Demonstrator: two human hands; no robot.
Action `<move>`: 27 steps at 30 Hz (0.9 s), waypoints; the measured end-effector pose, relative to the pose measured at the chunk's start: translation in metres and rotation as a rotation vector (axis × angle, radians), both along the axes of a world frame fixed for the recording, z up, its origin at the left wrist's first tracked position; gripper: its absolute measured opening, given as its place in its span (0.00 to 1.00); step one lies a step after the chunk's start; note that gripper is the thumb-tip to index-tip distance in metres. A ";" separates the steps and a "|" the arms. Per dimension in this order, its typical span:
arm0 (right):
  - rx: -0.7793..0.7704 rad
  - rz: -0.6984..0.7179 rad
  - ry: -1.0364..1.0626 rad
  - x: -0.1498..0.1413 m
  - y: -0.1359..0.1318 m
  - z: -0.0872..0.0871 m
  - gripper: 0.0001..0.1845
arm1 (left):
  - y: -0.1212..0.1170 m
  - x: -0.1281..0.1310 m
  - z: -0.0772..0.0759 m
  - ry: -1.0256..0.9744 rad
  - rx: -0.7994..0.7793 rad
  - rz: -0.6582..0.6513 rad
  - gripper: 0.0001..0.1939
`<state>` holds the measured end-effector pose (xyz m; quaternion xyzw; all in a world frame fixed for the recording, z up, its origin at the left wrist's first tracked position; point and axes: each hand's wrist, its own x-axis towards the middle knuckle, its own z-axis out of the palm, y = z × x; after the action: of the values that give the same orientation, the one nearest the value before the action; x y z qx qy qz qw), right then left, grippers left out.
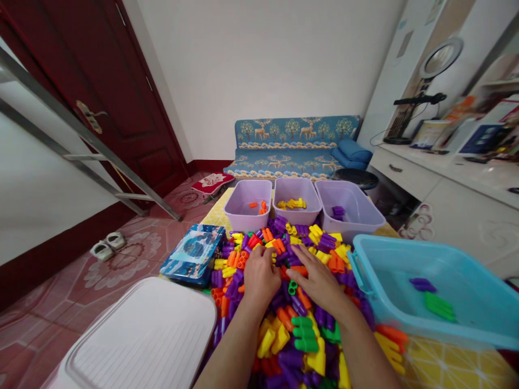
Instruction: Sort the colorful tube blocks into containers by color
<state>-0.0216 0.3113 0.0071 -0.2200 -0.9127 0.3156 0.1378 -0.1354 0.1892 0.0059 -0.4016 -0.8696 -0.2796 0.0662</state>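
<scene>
A heap of coloured plastic tube pieces (306, 343), purple, yellow, orange, green and red, several joined in rows, covers the middle of the table. My left hand (263, 274) is over the heap with its fingers curled down among the pieces; whatever they grip is hidden under them. To its right, my right hand (318, 278) lies over the pieces with fingers stretched forward and apart. An orange piece (299, 270) and a green piece (292, 287) lie between the two hands.
Behind the heap stand three lilac bins: one (247, 220) with orange pieces, one (298, 216) with yellow, one (357, 224) with purple. A blue tub (466, 329) is at right. A white lid (141, 335) and a blue case (193, 254) lie at left.
</scene>
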 end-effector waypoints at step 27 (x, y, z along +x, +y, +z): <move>0.001 0.055 0.139 0.006 0.004 0.009 0.05 | -0.003 0.010 0.007 -0.007 0.028 -0.114 0.18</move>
<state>-0.0154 0.3149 0.0160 -0.1724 -0.9069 0.3331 0.1921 -0.1250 0.1862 0.0126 -0.4483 -0.8415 -0.2967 0.0530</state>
